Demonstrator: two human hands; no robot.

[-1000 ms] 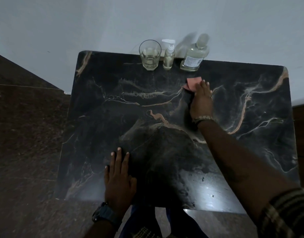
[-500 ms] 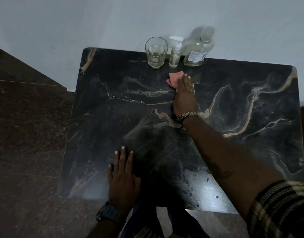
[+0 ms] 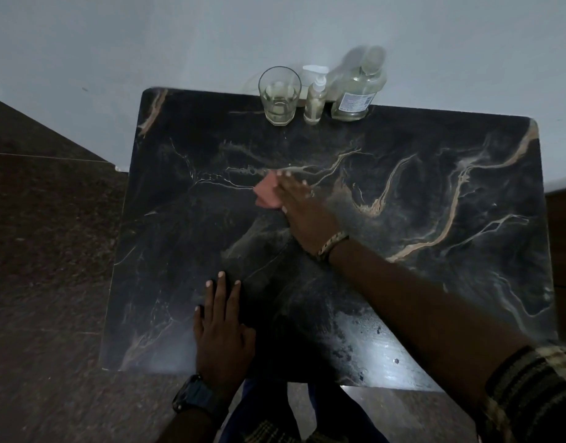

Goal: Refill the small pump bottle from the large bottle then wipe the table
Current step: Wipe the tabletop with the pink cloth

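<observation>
In front of the glass, my flat right hand has swept the cloth leftward over the worktop, wiping underway; left hand spread flat.

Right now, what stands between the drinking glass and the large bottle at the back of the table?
In the head view, the small pump bottle stands upright between the drinking glass and the large bottle, at the table's back edge.
</observation>
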